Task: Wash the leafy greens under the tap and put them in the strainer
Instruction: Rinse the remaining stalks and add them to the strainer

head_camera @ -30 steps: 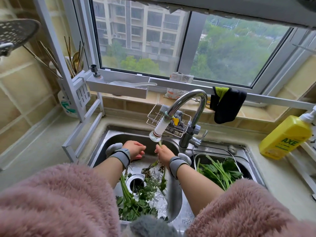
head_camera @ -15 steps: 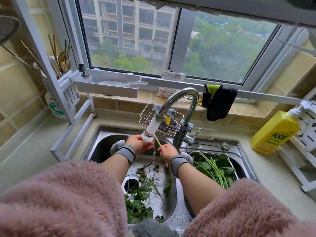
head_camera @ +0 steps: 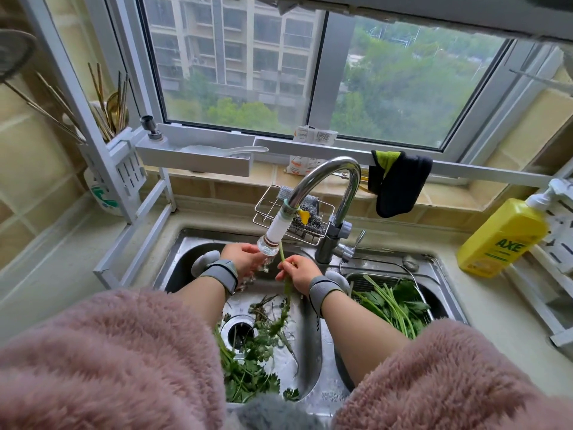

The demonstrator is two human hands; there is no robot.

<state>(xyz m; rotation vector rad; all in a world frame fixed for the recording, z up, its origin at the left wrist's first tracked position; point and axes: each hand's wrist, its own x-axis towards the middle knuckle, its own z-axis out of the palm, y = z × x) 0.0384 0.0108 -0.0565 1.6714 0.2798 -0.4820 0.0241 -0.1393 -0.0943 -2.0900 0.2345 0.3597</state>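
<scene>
since our right hand pinches the stalk upright, the strainer lies just right. our left hand cups water, holding nothing.

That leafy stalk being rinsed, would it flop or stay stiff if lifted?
Probably both: the stalk stands straight above the right hand, while its leafy end hangs limp below. Being wet under the tap, it is likely slippery. It looks light.

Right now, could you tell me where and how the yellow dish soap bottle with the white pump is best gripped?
Grip the yellow dish soap bottle around its broad body, below the white pump, coming from its left, sink-facing side. It leans against the white rack on its right, which probably blocks that side.
</scene>
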